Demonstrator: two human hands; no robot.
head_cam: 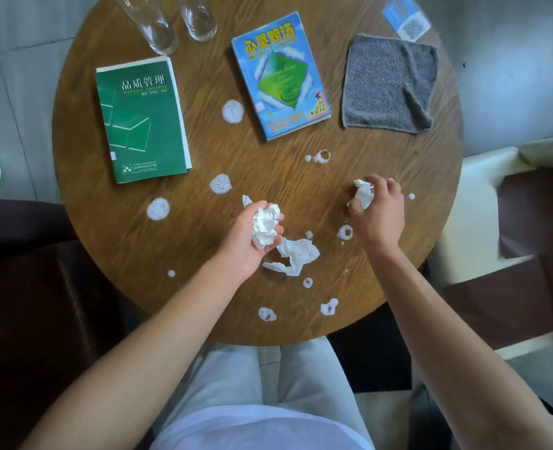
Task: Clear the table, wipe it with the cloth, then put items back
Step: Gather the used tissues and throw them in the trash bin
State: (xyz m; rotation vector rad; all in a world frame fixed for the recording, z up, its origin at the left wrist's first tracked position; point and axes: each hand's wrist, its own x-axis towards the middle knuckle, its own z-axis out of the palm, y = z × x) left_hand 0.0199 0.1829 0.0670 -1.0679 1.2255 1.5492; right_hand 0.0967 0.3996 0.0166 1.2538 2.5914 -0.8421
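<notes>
A round wooden table (203,280) carries several white foam spots, one of them (157,208) at the left. My left hand (249,241) is palm up near the middle, shut on a crumpled white tissue (264,226). My right hand (379,209) presses down on a second crumpled tissue (363,193) at the right. A third tissue (293,256) lies loose on the table between my hands. A grey cloth (388,84) lies flat at the far right. A green book (142,120) and a blue book (280,76) lie further back.
Two clear glasses (153,24) (200,19) stand at the table's far edge. A blue and white card (406,17) sits at the far right rim. A dark seat (25,303) is at the left and a white and brown one (512,254) at the right.
</notes>
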